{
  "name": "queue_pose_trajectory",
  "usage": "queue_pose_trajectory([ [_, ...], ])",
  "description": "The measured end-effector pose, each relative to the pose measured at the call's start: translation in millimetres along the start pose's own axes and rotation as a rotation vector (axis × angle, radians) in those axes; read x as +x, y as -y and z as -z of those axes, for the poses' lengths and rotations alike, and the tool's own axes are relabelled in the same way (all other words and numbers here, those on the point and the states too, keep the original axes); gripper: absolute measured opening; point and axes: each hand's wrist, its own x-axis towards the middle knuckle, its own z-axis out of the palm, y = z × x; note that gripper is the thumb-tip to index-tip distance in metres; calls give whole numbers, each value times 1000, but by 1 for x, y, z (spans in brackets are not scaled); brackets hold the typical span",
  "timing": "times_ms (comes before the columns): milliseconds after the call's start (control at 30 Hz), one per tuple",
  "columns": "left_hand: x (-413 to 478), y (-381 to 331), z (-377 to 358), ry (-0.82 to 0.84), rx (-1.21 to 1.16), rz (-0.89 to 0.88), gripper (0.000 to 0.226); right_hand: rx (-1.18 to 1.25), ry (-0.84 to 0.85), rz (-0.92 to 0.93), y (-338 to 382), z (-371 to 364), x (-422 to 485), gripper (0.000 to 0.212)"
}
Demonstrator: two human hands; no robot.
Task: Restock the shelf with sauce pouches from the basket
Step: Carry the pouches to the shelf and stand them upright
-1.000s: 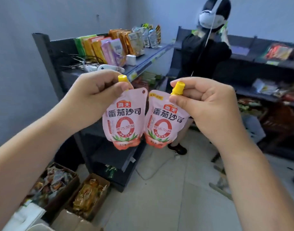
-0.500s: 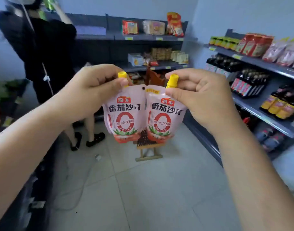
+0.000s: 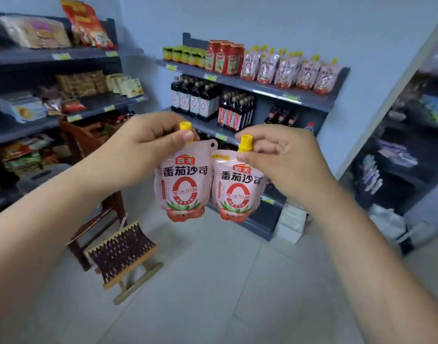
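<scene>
The left hand (image 3: 148, 142) pinches one sauce pouch (image 3: 183, 184) at its yellow cap; the right hand (image 3: 284, 157) pinches a second pouch (image 3: 237, 192) the same way. Both hang upright, caps up, long axis vertical, labels facing the wearer, edges touching. Best to carry them steady and set them caps-up beside the matching row of pouches (image 3: 289, 68) on the top shelf (image 3: 309, 95) ahead.

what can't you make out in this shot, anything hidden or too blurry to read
Head view only:
- Basket: not in view.
- Right-side rack: motion blur, goods unreadable.
- Price tags on the top shelf: too small.
- Lower shelf: covered by the two pouches, left pouch and right pouch.
- Pouch necks: covered by the left hand and right hand.
</scene>
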Motion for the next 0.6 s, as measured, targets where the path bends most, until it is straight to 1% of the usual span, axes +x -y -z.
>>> queue_pose_trajectory([
  [33, 20, 8, -2, 15, -27, -19, 26, -10, -29, -1, -7, 4, 12, 31],
  [100, 61, 24, -7, 60, -51, -54, 21, -26, -93, -14, -22, 13, 35, 31],
  [267, 160, 65, -29, 202, -104, -143, 34, -10, -238, -85, -67, 45, 89, 26],
  [400, 238, 93, -55, 251, -135, -200, 35, -23, -295, -117, -109, 81, 133, 22],
  [600, 359, 132, -109, 276, -93, -290, 30, -87, -300, -132, -189, 142, 209, 22],
])
